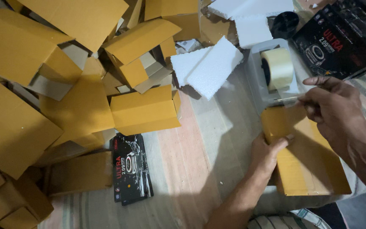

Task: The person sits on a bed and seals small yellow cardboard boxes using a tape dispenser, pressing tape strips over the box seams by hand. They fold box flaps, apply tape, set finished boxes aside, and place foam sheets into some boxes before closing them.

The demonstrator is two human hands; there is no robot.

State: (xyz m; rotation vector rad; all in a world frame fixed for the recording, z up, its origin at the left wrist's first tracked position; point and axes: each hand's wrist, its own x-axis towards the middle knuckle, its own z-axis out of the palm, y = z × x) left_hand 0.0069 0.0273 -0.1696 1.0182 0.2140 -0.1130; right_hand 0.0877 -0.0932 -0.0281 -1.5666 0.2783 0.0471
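A plain yellow-brown cardboard box (306, 157) lies on the striped mat (191, 161); the left hand (267, 152) clamps its near left edge, while the right hand (333, 108), fingers pinched together on clear tape, is over its far end. Left of the box lie flat black printed packets (130, 167). Beyond it stand a tape dispenser (274, 70), white foam slabs (210, 65), a black carton (344, 38) and heaped empty boxes (64, 85).
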